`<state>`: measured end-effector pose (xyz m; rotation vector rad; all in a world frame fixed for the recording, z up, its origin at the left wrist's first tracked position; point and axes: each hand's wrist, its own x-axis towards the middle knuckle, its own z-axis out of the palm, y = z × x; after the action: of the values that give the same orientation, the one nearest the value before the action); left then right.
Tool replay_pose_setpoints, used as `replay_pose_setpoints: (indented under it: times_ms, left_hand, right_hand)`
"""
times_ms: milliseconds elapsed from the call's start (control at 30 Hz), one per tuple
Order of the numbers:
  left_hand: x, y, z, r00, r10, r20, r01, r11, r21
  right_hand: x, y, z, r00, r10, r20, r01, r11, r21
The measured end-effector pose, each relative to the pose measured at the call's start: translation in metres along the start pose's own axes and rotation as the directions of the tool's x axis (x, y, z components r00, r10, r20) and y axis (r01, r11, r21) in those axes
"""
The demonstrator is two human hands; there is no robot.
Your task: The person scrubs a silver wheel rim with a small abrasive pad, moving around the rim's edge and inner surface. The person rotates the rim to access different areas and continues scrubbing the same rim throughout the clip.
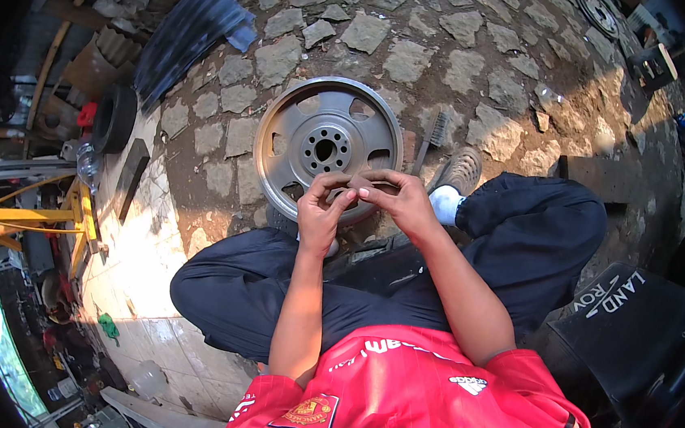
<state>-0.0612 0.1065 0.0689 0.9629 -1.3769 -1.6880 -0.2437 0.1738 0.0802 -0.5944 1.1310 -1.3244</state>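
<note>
My left hand (321,212) and my right hand (407,204) meet fingertip to fingertip above the near edge of a bare metal wheel rim (291,125). Between them they pinch a small brown piece (358,182), mostly covered by the fingers; its material is hard to tell. The rim lies on the stone ground between my feet, with a ring of bolt holes around its centre bore and larger openings farther out. Just right of the rim lies a wire brush (437,132), its bristles at the far end, beside a reddish brick (408,151).
Rough paving stones (365,32) spread ahead. Left are a corrugated sheet (190,38), a tyre (117,120), a dark bar (132,177), a plastic bottle (87,162) and a yellow metal frame (30,216). To the right are a dark block (601,178) and a black flap bearing writing (624,342).
</note>
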Motion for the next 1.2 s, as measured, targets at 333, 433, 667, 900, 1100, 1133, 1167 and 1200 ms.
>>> replay_pose_setpoints:
  times_ms: [333, 433, 667, 900, 1100, 1133, 1167, 1200]
  left_hand:
    - [-0.006, 0.007, -0.005, 0.999, -0.037, 0.031, 0.04, 0.994, -0.103]
    - [-0.007, 0.009, -0.005, 0.999, 0.022, 0.048, -0.018, 0.997, -0.08]
    - [-0.009, -0.001, -0.014, 0.997, -0.052, 0.059, 0.055, 0.997, -0.056]
    - [-0.008, 0.012, -0.001, 0.909, 0.393, -0.136, -0.342, 0.893, 0.292]
    - [-0.015, 0.011, -0.001, 0.89, 0.422, -0.174, -0.373, 0.891, 0.258]
    - [-0.014, 0.012, 0.002, 0.887, 0.423, -0.184, -0.381, 0.897, 0.225]
    - [-0.014, 0.014, 0.003, 0.885, 0.424, -0.194, -0.389, 0.901, 0.192]
    - [-0.014, 0.017, 0.005, 0.895, 0.411, -0.176, -0.379, 0.906, 0.191]
  right_hand:
    - [-0.004, -0.004, 0.006, 0.941, -0.339, -0.008, 0.307, 0.861, -0.407]
    - [-0.005, -0.007, 0.005, 0.94, -0.339, 0.024, 0.317, 0.85, -0.42]
    - [-0.004, -0.003, 0.0, 0.989, -0.147, 0.023, 0.149, 0.979, -0.136]
    - [-0.008, -0.014, -0.005, 0.947, -0.288, 0.142, 0.321, 0.851, -0.416]
    - [-0.01, -0.017, 0.01, 0.826, -0.539, 0.166, 0.556, 0.727, -0.404]
    - [-0.01, -0.017, 0.01, 0.807, -0.57, 0.156, 0.577, 0.702, -0.417]
    - [-0.009, -0.016, 0.011, 0.787, -0.6, 0.147, 0.597, 0.677, -0.431]
    - [-0.009, -0.015, 0.011, 0.765, -0.629, 0.137, 0.615, 0.651, -0.445]
